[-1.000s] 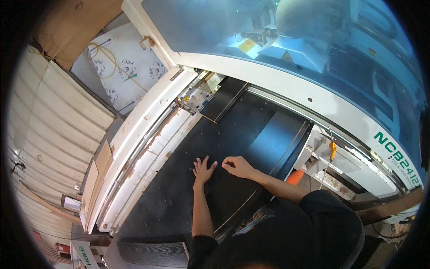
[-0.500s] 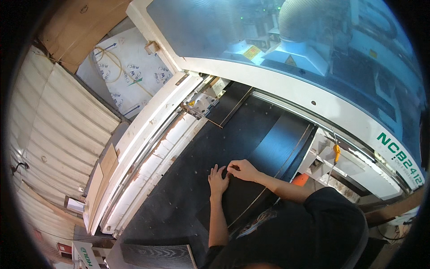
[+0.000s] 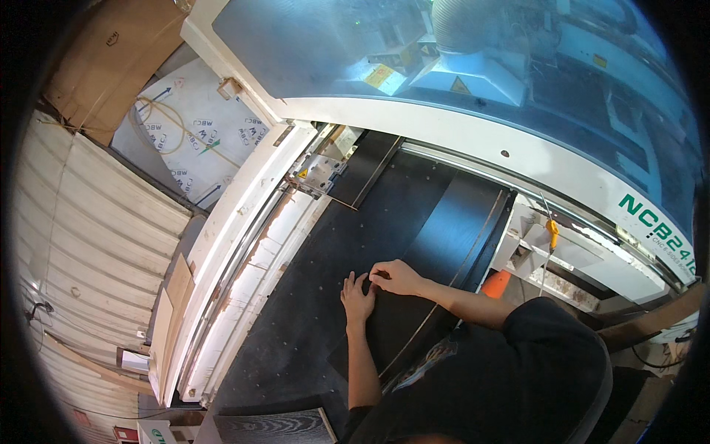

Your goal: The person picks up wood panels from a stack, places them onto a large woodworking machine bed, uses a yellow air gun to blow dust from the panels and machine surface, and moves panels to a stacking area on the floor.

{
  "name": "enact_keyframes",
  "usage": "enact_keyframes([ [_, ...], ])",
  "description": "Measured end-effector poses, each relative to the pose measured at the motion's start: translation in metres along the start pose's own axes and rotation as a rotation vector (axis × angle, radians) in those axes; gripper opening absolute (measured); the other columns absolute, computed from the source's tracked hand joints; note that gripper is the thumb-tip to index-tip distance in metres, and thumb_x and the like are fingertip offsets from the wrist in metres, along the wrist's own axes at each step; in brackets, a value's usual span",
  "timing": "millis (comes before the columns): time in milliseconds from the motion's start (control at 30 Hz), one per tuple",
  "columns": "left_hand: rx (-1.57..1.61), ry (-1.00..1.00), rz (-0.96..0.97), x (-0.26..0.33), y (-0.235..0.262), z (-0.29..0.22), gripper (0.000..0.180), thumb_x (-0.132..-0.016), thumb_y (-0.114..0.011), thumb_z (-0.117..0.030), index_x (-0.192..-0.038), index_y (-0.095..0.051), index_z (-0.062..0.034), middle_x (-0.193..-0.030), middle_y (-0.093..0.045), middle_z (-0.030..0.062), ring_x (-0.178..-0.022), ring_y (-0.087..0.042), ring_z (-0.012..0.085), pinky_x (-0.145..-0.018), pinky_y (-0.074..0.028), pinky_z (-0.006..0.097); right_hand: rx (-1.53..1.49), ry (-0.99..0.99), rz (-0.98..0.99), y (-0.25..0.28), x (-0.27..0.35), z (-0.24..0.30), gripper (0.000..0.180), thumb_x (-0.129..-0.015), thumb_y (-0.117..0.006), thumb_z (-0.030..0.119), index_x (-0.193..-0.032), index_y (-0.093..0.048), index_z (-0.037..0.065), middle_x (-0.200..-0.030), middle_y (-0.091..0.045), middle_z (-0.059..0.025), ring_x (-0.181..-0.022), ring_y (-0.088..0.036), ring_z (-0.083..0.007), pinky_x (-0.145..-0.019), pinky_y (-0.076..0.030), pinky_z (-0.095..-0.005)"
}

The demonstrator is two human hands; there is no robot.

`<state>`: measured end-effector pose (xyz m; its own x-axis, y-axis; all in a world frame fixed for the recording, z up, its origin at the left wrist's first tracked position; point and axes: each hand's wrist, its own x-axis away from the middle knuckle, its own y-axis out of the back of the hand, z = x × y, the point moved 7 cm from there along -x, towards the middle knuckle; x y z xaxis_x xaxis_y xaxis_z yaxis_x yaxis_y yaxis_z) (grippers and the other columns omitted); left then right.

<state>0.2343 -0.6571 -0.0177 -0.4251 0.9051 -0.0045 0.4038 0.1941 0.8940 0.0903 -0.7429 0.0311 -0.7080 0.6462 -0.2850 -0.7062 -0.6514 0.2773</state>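
Note:
A long dark panel (image 3: 444, 237) lies on the black machine table (image 3: 299, 296), its pale edge band running along the side nearest my body. My left hand (image 3: 358, 299) rests at the panel's far edge, fingers apart and pointing away from me. Right beside it, my right hand (image 3: 397, 279) is closed in a pinch above the panel, thumb and fingertips meeting close to the left fingers. Whatever sits in that pinch, if anything, is too small to make out.
A second dark panel (image 3: 370, 174) sits by a metal clamp (image 3: 318, 174) on the white rail. Another wood-grained dark board (image 3: 277, 428) lies at the lower left. The machine's blue-windowed cover (image 3: 355, 59) spans the far side. A yellow-handled air gun (image 3: 552, 234) hangs at right.
The whole view has shifted slightly as my head moved. Both hands stay together over the panel in nearly the same pose.

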Motion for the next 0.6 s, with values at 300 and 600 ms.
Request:
enact_keyframes([
  [300, -0.006, 0.012, 0.003, 0.0004, 0.0016, -0.0019, 0.049, -0.095, -0.062, -0.043, -0.139, -0.061, -0.0202, -0.160, -0.038, 0.0175, -0.149, -0.031, 0.0395, -0.119, -0.024, 0.060, -0.001, -0.028, 0.010, 0.0009, -0.0002, 0.0007, 0.022, -0.096, -0.066, 0.024, -0.097, -0.071, 0.002, -0.080, -0.072, -0.0130, -0.072, -0.070, -0.0270, -0.068, -0.054, -0.0376],
  [600, 0.012, 0.021, -0.003, 0.0022, 0.0036, -0.0025, 0.049, -0.095, -0.062, -0.043, -0.139, -0.060, -0.0196, -0.160, -0.038, 0.0177, -0.149, -0.031, 0.0391, -0.119, -0.024, 0.060, 0.007, -0.034, 0.012, -0.0015, -0.0012, 0.0000, 0.022, -0.096, -0.065, 0.024, -0.097, -0.072, 0.003, -0.081, -0.072, -0.0121, -0.072, -0.069, -0.0269, -0.069, -0.054, -0.0369],
])
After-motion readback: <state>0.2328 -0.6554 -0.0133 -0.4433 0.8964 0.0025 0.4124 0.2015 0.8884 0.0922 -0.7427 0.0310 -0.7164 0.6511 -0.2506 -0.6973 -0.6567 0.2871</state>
